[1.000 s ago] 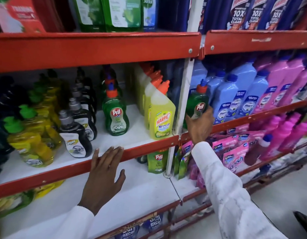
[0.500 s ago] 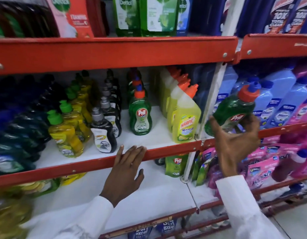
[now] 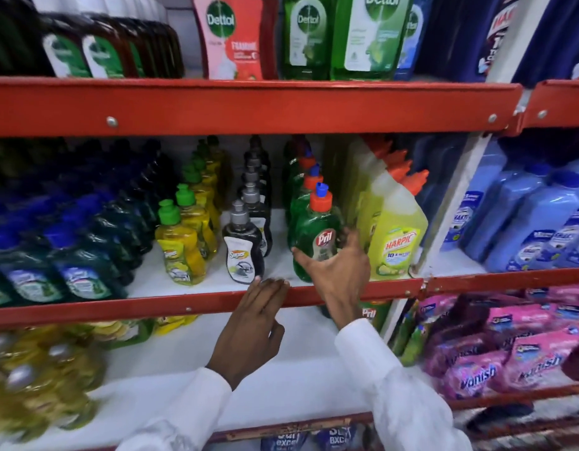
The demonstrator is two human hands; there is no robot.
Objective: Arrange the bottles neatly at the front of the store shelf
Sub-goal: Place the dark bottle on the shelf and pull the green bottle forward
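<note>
the red front lip [image 3: 184,309] of the middle shelf is the landmark here. behind it stand rows of bottles running back into the shelf: dark blue-green ones far to the left, yellow bottles with green caps [image 3: 179,245], dark bottles with grey caps [image 3: 243,247], then a green row, and the yellow harpic bottles [image 3: 395,236] at the right end by the white upright.

the green pril bottle [image 3: 317,236] stands upright at the head of the green row, just behind the lip, label facing out. the right hand [image 3: 338,271] wraps its lower body, thumb on the left side and fingers curled round the right, close to the harpic bottle. the left hand [image 3: 252,327] is flat and holds nothing, fingertips resting on the lip just left of the pril bottle.

the step in hand looks like seating this bottle at the front. to do it well, i would set the base fully flat, line its face up with the front dark and yellow bottles, keep the label square to the aisle, and leave an even gap to the harpic bottle. let go only once it sits steady, drawing the fingers out gently so the neighbour is not nudged.
</note>
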